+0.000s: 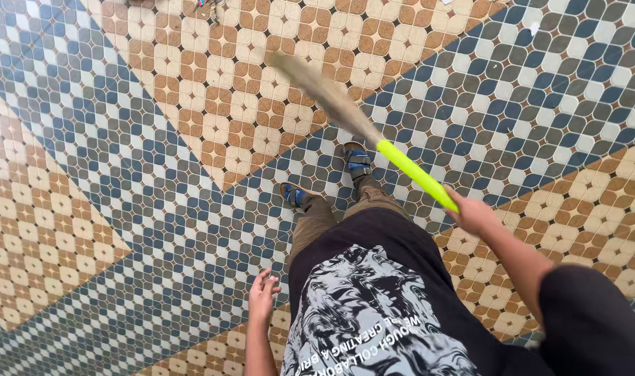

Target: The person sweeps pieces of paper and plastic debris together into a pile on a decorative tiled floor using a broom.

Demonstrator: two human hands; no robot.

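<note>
Yellow-handled broom (pixel 373 143) in right hand (pixel 474 214)

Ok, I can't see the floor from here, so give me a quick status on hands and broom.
Right hand shut on broom, yellow handle, bristles blurred over floor tiles. Left hand open, empty, at side. Small litter at top edge.

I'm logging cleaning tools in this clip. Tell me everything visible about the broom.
The broom has a bright yellow-green handle, smooth and plastic-looking, and a long tan bristle head that looks like dried grass. The right hand grips the handle's lower end. It slants up and leftward from the hand over the patterned tile floor; the bristles are motion-blurred, so whether they touch the tiles is unclear.
</note>
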